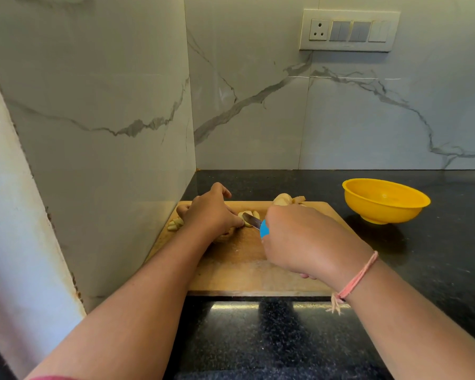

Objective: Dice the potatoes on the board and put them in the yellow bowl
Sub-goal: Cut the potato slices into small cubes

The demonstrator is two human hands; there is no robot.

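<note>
The right hand (pixel 307 242) is closed around the blue handle of a knife (pixel 258 225), knuckles up, over the middle of the board (pixel 239 272). A pink thread band (pixel 357 278) circles its wrist, with frayed ends hanging on the near side. The short blade points left and away, and its tip rests against a cut potato (pixel 249 216) lying pale side up near the board's far half.

The left hand (pixel 211 212) comes in from the left. Its fingers are bent down, the thumb tip pressing the left end of that cut potato right beside the blade, so it grips the piece from above. One finger is lifted at the far side. Part of the potato under the palm is hidden.

At the board's far left corner, just left of the left hand, lies a small fan of potato slices (pixel 176 224). At the far edge, beyond the right hand, sits a whole potato (pixel 282 199), with a few peeled-looking scraps (pixel 299 199) just to its right.

The wooden board lies on a black speckled desk (pixel 436 264), pushed close to the left wall. The yellow bowl (pixel 384 212) stands upright on the desk to the right of the board, apart from it, towards the far side. A marbled wall (pixel 258 105) rises behind, carrying a switch panel (pixel 350 30) high on the right.
</note>
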